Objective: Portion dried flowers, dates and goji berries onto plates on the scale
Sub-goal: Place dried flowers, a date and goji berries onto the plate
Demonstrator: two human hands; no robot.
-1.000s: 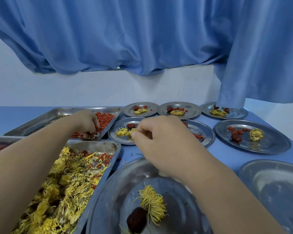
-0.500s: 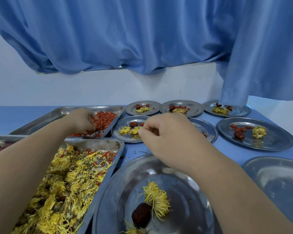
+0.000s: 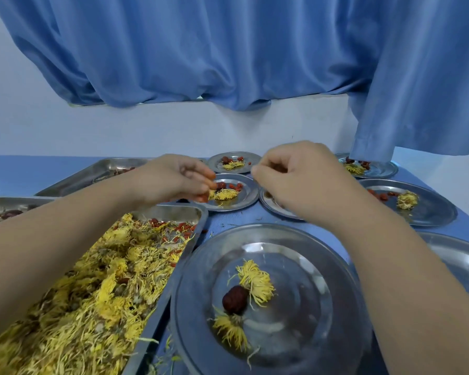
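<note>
Being tiny and light, goji berries (image 3: 204, 197) are pinched by the curled left hand (image 3: 171, 182); the right hand's (image 3: 301, 182) hold cannot be told.

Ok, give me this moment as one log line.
left hand: pinches goji berries over small plate | right hand: curled, contents unclear | near plate: date, two flowers, no goji

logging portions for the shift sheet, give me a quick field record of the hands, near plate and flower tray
left hand: pinches goji berries over a small plate
right hand: fingers curled, contents unclear
near plate: two dried flowers, one date, no goji berries on it
flower tray: heaped full, a few goji berries mixed in at the far end
</note>
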